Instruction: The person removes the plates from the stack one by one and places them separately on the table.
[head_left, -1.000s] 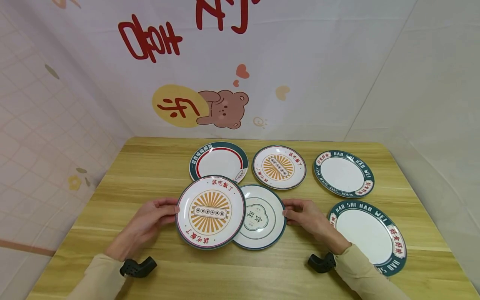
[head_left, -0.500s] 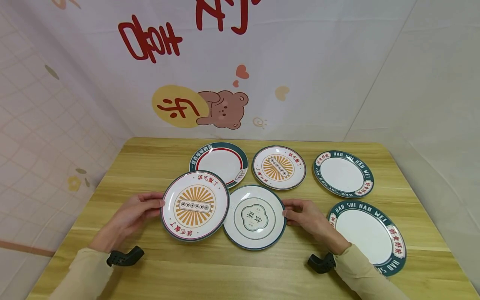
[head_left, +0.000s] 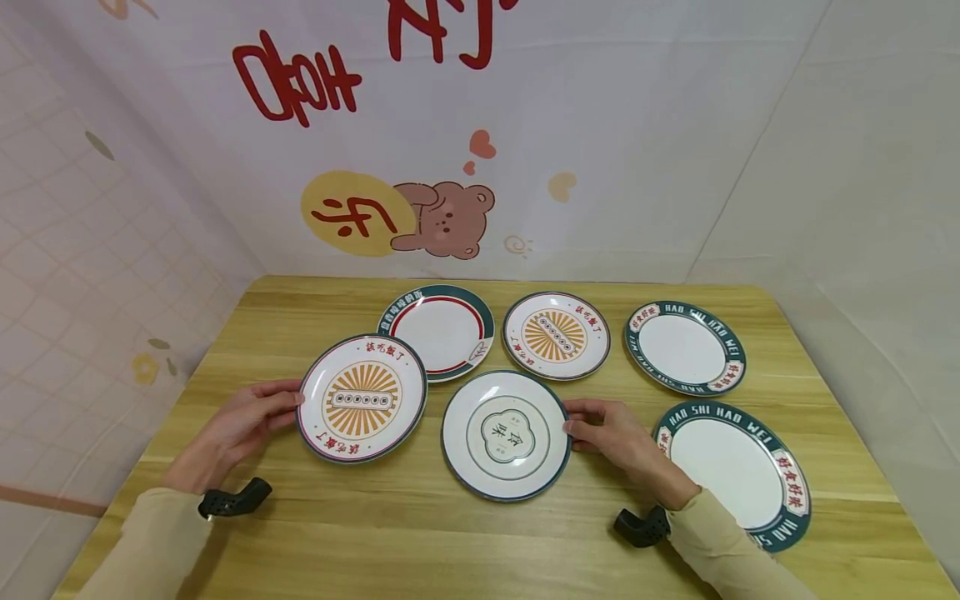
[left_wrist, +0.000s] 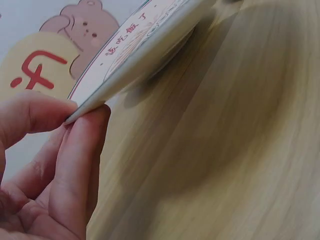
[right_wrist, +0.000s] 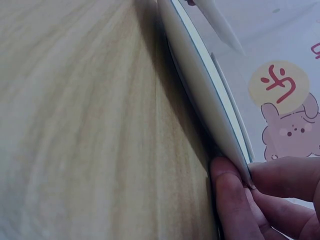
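My left hand pinches the left rim of a round plate with an orange sunburst and red lettering. In the left wrist view that plate is raised off the wood, thumb above the rim and fingers beneath. Toward the middle of the table, my right hand pinches the right rim of a white plate with a dark rim and a flower-shaped emblem. The right wrist view shows this plate edge-on, low over the table. The sunburst plate overlaps the near edge of a green-and-red-ringed plate in the head view.
A second sunburst plate lies at the back middle of the wooden table. To the right lie two oval green-rimmed plates, a back one and a front one. A printed cloth wall stands behind.
My left hand has carried the sunburst plate leftward and slightly back, off the flower-emblem plate that it partly covered. The right hand has stayed nearly still on its plate.
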